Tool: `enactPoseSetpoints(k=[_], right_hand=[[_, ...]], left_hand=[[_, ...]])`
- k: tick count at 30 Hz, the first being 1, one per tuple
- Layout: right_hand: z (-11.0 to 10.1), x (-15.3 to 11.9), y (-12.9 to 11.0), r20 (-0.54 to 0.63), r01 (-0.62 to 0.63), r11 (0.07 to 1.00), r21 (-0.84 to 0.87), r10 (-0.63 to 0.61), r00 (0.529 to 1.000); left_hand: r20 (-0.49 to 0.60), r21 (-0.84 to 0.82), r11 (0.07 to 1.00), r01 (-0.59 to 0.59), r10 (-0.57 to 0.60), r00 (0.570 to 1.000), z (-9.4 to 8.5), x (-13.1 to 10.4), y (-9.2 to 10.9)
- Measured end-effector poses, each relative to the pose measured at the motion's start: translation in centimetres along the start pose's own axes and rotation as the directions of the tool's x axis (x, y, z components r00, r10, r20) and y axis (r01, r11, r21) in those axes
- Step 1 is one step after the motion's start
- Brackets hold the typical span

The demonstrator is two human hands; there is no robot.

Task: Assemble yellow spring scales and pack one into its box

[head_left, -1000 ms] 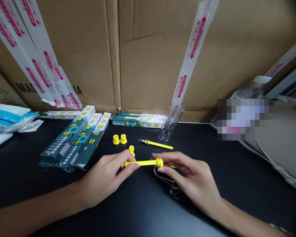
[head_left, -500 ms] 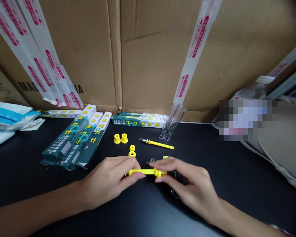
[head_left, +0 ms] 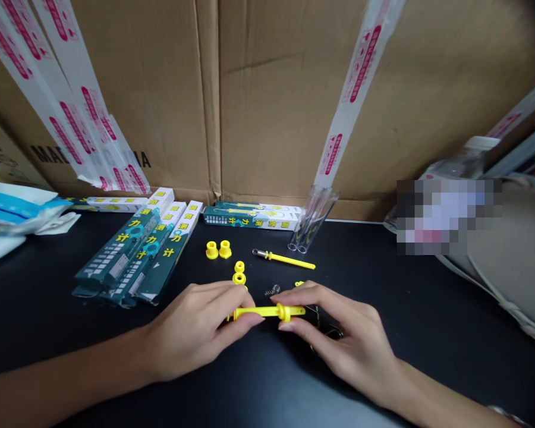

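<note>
My left hand (head_left: 200, 324) pinches the left part of a yellow plastic rod (head_left: 267, 311), which lies almost level above the black table. Around the rod's right part sits a yellow ring-shaped collar (head_left: 284, 312), gripped between the thumb and fingers of my right hand (head_left: 343, 330). The rod's tip, with a small hole, sticks out to the right of the collar. A small metal coil spring (head_left: 274, 290) lies just beyond my right fingertips. Dark wire-like parts (head_left: 334, 331) are partly hidden beneath my right hand. Past my left hand stand small yellow rings (head_left: 239, 278).
Two yellow caps (head_left: 211, 251) and a yellow rod with a metal spring end (head_left: 289, 261) lie farther back. Clear tubes (head_left: 310, 223) lean on printed boxes (head_left: 249, 219). More boxes (head_left: 138, 252) lie left; a bottle (head_left: 470, 160) and bag (head_left: 508, 238) stand right. A cardboard box (head_left: 267, 119) walls the back.
More of the rod's right tip shows beyond the collar, and my right fingers have shifted slightly. Both hands remain in nearly the same place.
</note>
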State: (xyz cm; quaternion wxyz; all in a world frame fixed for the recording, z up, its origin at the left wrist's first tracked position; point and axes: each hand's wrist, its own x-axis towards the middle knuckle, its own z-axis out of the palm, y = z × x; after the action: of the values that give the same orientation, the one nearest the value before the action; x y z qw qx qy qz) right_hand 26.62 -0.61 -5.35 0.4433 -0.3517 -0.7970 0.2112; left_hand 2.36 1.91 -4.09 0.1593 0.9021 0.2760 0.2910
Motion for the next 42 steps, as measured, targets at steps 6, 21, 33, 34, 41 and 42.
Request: enactPoseSetpoints(k=[6, 21, 33, 34, 41, 42], right_hand=[[-0.23, 0.12, -0.18, -0.008, -0.014, 0.998, 0.061, 0.014, 1.000], [-0.39, 0.16, -0.07, 0.101, -0.106, 0.994, -0.027, 0.108, 0.989], [-0.11, 0.43, 0.09, 0.059, -0.035, 0.999, 0.034, 0.033, 0.998], [-0.19, 0.49, 0.10, 0.071, -0.057, 0.998, 0.037, 0.054, 0.996], [-0.50, 0.56, 0.06, 0.167, -0.231, 0.961, 0.152, 0.206, 0.964], [-0.45, 0.53, 0.06, 0.159, -0.235, 0.958, 0.162, 0.210, 0.965]], left_hand=[[-0.028, -0.004, 1.000, 0.022, -0.022, 0.999, -0.09, 0.17, 0.28], [0.018, 0.088, 0.996, -0.006, 0.005, 1.000, -0.01, 0.29, 0.29], [0.069, 0.107, 0.994, 0.017, -0.024, 0.997, 0.07, 0.35, -0.07], [0.065, 0.095, 0.995, 0.019, -0.026, 0.998, 0.01, 0.35, 0.00], [0.048, 0.064, 0.997, 0.038, -0.041, 0.998, -0.19, 0.33, 0.27], [0.052, 0.057, 0.998, 0.041, -0.044, 0.998, -0.18, 0.34, 0.25]])
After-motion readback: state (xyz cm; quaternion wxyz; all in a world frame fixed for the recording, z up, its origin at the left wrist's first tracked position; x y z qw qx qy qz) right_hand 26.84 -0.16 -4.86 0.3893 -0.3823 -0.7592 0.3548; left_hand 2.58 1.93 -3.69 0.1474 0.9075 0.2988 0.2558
